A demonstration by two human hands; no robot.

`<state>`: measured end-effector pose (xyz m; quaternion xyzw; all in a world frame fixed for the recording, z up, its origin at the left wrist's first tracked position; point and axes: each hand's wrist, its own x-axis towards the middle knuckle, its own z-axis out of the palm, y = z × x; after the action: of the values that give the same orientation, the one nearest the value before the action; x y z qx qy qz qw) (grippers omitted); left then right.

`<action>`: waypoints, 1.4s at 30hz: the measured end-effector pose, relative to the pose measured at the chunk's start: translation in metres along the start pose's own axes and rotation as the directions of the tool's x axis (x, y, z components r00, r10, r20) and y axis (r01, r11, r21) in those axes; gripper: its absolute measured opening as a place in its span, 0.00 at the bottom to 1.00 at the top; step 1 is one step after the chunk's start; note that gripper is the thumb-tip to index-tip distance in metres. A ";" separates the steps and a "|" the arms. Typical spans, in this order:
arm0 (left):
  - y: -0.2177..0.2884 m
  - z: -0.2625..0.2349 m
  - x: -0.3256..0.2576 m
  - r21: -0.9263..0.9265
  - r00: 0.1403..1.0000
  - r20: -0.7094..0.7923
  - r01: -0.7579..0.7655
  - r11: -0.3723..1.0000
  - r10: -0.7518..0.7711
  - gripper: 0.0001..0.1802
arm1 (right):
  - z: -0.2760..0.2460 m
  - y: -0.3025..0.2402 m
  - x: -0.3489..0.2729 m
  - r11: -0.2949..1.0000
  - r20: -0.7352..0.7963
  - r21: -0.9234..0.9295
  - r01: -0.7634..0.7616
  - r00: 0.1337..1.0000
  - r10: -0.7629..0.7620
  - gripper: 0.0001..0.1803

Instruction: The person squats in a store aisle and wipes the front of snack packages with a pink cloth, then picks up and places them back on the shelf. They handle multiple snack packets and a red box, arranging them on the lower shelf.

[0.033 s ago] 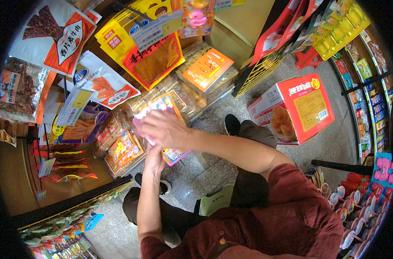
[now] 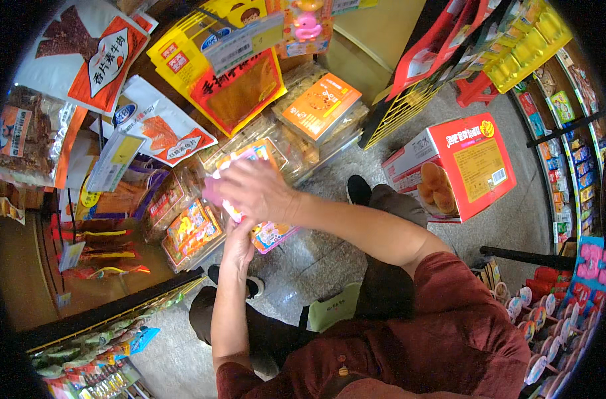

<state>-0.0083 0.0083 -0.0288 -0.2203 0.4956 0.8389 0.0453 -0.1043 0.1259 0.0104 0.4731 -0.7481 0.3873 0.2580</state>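
My R hand, fingers clasping a glossy pink-and-white plastic pkg; L hand just this side, fingers mostly hidden, can't tell grip. Flat pink-edged orange-and-blue pkg right of L fingers, yellow-and-red plastic bag hanging beyond R fingers.

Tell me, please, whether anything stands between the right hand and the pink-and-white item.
Nothing visible does: the right hand directly overlaps the pink-and-white item. The left hand is below it in the picture, not across that reach. The item's underside is hidden.
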 end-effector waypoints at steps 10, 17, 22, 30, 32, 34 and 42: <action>0.020 0.012 -0.008 -0.017 0.993 0.113 0.045 0.999 -0.043 0.29 | -0.032 0.066 0.011 0.852 -0.188 0.164 -0.498 0.832 0.522 0.08; 0.039 0.007 0.000 -0.030 0.993 0.075 -0.087 0.996 0.089 0.31 | -0.012 0.061 0.003 -0.057 0.491 0.703 -0.709 0.425 0.760 0.16; 0.046 0.003 0.002 -0.041 0.989 0.033 -0.143 0.989 0.144 0.31 | -0.005 0.046 0.003 -0.098 0.602 0.650 -0.753 0.432 0.672 0.18; 0.049 -0.011 0.003 -0.059 0.988 0.004 -0.151 0.987 0.152 0.28 | -0.005 0.044 0.002 -0.111 0.537 0.694 -0.712 0.408 0.739 0.12; 0.050 -0.016 0.005 -0.076 0.987 -0.021 -0.158 0.985 0.157 0.28 | -0.005 0.048 0.003 -0.065 0.491 0.719 -0.692 0.439 0.752 0.13; 0.050 -0.018 0.005 -0.116 0.985 -0.042 -0.173 0.978 0.169 0.28 | -0.005 0.050 0.003 -0.079 0.493 0.713 -0.696 0.418 0.763 0.13; 0.049 -0.013 0.003 -0.162 0.983 -0.041 -0.185 0.969 0.181 0.23 | -0.002 0.052 0.000 -0.137 0.490 0.714 -0.687 0.351 0.798 0.10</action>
<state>-0.0210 -0.0278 0.0049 -0.1876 0.4431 0.8748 -0.0572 -0.1516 0.1412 -0.0059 -0.0078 -0.5509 0.7980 -0.2440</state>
